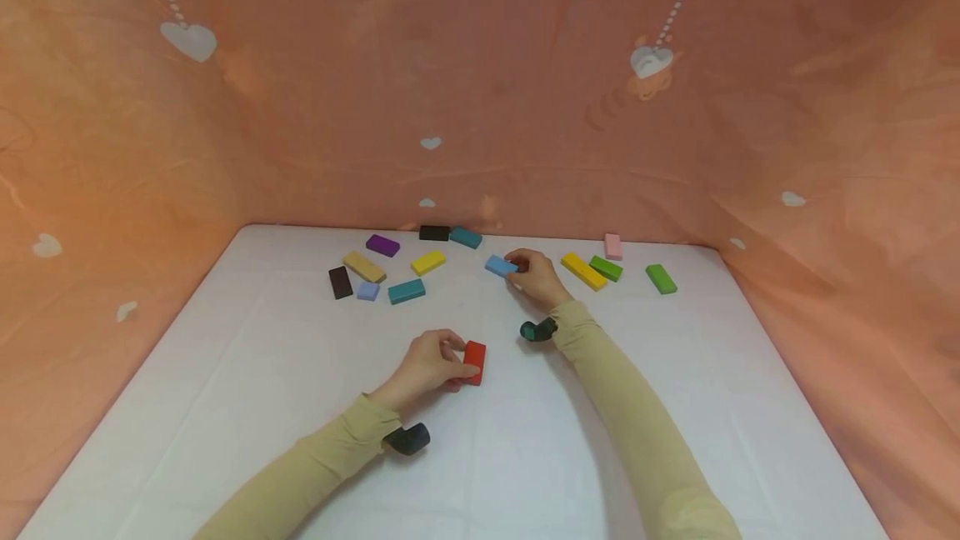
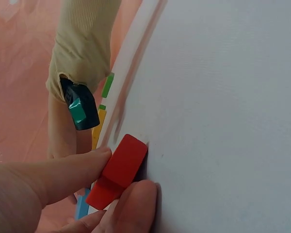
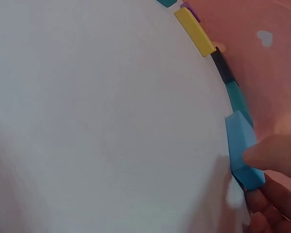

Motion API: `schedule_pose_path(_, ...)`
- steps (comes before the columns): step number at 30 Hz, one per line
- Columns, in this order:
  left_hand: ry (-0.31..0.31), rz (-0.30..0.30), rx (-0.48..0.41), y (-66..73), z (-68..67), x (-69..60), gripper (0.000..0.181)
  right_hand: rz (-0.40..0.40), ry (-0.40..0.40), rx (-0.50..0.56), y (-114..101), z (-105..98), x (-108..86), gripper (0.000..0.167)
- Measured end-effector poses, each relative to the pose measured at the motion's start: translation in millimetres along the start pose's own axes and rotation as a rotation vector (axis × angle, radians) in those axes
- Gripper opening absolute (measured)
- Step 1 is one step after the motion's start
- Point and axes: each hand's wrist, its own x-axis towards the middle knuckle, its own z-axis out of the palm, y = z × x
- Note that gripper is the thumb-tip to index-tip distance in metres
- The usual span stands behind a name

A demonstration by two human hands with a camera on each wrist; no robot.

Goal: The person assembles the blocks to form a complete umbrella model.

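Near the middle of the white table, my left hand (image 1: 432,365) pinches a red block (image 1: 475,362) between thumb and fingers. The left wrist view shows this red block (image 2: 125,162) tilted between the fingertips, close over the cloth. Farther back, my right hand (image 1: 537,277) holds a light blue block (image 1: 498,266) by its right end. In the right wrist view the thumb lies on the light blue block (image 3: 242,148), with the other fingers curled under its near end. Whether the blue block touches the table is hard to tell.
Left of the right hand lie several blocks, including yellow (image 1: 428,262), teal (image 1: 407,291), purple (image 1: 382,245) and black (image 1: 341,282). To its right are a long yellow block (image 1: 583,271), a pink block (image 1: 612,247) and green blocks (image 1: 662,278). An orange curtain (image 1: 480,107) surrounds the table.
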Motion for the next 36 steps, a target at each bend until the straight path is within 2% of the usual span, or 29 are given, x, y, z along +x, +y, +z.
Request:
schedule_pose_path(7,-0.01,-0.023,-0.026,-1.4,-1.7,0.0,0.043,-0.001,-0.005,0.001,-2,-1,-1.0,0.034)
schedule_pose_path(18,-0.014,-0.025,0.004,0.0,-5.2,1.0,0.038,0.034,-0.034,0.008,-2,-2,1.6,0.038)
schedule_pose_path(26,-0.033,-0.008,-0.047,0.9,-11.1,4.7,0.03,0.046,-0.078,-0.012,-9,-4,4.8,0.043)
schedule_pose_path(31,-0.051,-0.019,-0.068,1.8,-12.4,5.0,0.03,0.048,-0.097,-0.022,-13,-4,5.6,0.049)
schedule_pose_path(36,-0.068,-0.027,-0.087,2.6,-12.9,6.0,0.03,0.058,-0.111,-0.033,-15,-3,5.2,0.048)
